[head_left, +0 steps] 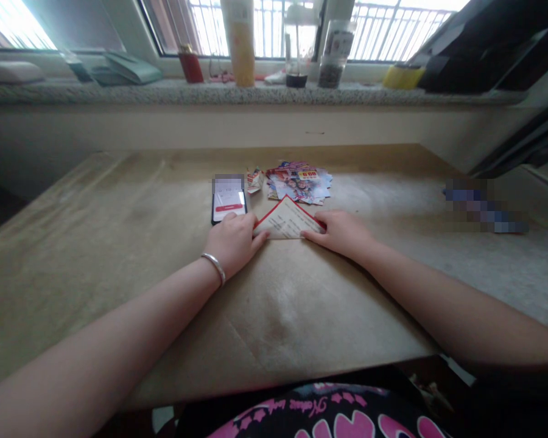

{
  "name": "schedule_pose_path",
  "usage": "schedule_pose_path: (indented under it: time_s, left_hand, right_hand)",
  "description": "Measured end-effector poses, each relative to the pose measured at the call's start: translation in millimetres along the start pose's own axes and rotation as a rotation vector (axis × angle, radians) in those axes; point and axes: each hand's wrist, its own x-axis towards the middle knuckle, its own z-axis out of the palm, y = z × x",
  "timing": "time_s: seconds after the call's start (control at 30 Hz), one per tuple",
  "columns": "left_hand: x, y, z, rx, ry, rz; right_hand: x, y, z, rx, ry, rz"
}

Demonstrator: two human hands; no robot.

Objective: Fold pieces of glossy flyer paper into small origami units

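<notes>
A sheet of printed paper (284, 222), folded into a triangle with red along its two upper edges, lies on the table (274, 304) in front of me. Its point faces away from me and the long fold runs along the near side. My left hand (232, 240), with a silver bangle at the wrist, pinches the left corner. At the right corner, my right hand (340, 231) grips the paper between thumb and fingers. Just beyond my left hand is a phone (229, 199) with a lit screen, its lower edge close to my knuckles.
Behind the triangle sits a pile of colourful printed papers (301, 181), with a small crumpled or folded paper piece (254, 180) at its left. A blurred dark item (484, 210) rests at the far right. Bottles and jars, among them a clear jar (335, 55), line the stone windowsill (256, 94).
</notes>
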Motion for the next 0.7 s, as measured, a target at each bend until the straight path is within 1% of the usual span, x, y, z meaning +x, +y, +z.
schedule_pose_path:
  time_s: [0.17,0.33,0.43,0.57,0.7]
  left_hand:
    - [1,-2,1.8,-0.033,-0.022,-0.016]
    - [-1,-6,-0.1,-0.026,-0.018,-0.013]
    - [-2,-10,-2.4,-0.044,-0.044,-0.019]
    - [-2,-15,-4.2,-0.070,-0.051,0.022]
    - [-5,-20,-5.9,-0.074,-0.048,0.092]
  right_hand:
    - [0,-1,0,-0.003,0.006,0.028]
    - [0,3,-3,0.064,-0.031,0.063]
    - [-1,8,-4,0.125,-0.050,0.079]
    - [-2,18,-4,0.214,-0.087,0.102]
    - [-1,28,-2,0.312,-0.124,0.083]
